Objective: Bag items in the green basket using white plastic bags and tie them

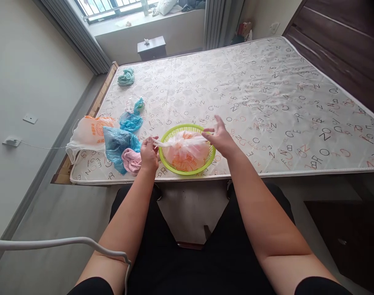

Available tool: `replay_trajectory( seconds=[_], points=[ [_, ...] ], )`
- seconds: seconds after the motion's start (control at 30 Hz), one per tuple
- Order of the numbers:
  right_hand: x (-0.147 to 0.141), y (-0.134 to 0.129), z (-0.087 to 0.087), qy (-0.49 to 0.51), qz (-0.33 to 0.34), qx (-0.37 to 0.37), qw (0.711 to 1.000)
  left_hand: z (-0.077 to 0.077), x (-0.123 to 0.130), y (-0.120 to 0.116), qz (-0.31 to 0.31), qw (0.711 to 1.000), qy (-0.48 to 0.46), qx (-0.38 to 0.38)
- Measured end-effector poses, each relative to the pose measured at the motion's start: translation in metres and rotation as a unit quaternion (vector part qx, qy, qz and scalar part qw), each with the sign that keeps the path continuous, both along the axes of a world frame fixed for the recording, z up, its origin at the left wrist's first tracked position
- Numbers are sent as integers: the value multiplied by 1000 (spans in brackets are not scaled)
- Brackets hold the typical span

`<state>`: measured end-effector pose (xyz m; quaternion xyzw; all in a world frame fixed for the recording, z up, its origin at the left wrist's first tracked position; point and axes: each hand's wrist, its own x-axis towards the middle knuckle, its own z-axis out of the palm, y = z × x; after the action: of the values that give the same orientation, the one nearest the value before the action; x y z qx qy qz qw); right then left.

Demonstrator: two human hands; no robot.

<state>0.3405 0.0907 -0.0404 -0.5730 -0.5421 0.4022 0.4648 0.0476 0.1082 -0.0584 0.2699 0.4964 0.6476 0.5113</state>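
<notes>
A white plastic bag (187, 153) with orange print sits bunched inside a lime-green basket (187, 172) near the mattress's front edge. Its twisted end stretches out over the basket's left rim, pinched in my left hand (149, 153). Over the right rim hovers my right hand (220, 137), fingers spread. Whether its fingertips touch the bag I cannot tell. What the bag contains is blurred by the plastic. Just left of my left hand lies a pink towel (132, 161), against a blue plastic bag (117, 143) with something dark in it.
Another white bag with orange print (93, 131) lies at the mattress's left edge. Behind are a crumpled blue bag (131, 121) and a teal cloth (126, 77). The mattress (267, 102) reaches to a dark headboard (340, 49). A white cable (51, 244) crosses my left arm.
</notes>
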Motion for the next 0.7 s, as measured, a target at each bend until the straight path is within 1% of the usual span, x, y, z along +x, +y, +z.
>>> replay_trajectory(
  seconds=[0.07, 0.13, 0.23, 0.3, 0.33, 0.4, 0.43, 0.47, 0.5, 0.57, 0.63, 0.7],
  points=[
    [-4, -3, 3, -24, 47, -23, 998, -3, 2, -1, 4, 999, 32, 6],
    [-10, -5, 7, -6, 72, -38, 997, -7, 2, -2, 11, 999, 49, 5],
    [-20, -4, 21, 99, 67, -15, 993, -8, 0, -6, 21, 997, 75, -14],
    [-27, -4, 35, 178, 48, 31, 982, -4, -1, -12, 38, 987, 158, -1],
    [-31, -4, 43, 210, 41, 54, 975, 0, -2, -17, 55, 973, 221, 26],
    [-39, -6, 61, 258, 31, 94, 961, 8, 0, -27, 85, 929, 344, 109],
    [-43, -7, 70, 277, 28, 112, 954, 12, 2, -33, 91, 906, 384, 149],
    [-47, -9, 78, 295, 25, 129, 946, 15, 5, -38, 90, 892, 405, 182],
    [-52, -10, 86, 312, 20, 146, 939, 18, 8, -43, 89, 885, 408, 206],
    [-64, -13, 97, 344, 10, 175, 923, 22, 15, -49, 95, 886, 383, 245],
    [-80, -15, 103, 369, 7, 186, 911, 23, 20, -52, 108, 886, 347, 288],
    [-98, -17, 104, 389, 18, 174, 905, 22, 20, -52, 117, 879, 337, 315]
  ],
)
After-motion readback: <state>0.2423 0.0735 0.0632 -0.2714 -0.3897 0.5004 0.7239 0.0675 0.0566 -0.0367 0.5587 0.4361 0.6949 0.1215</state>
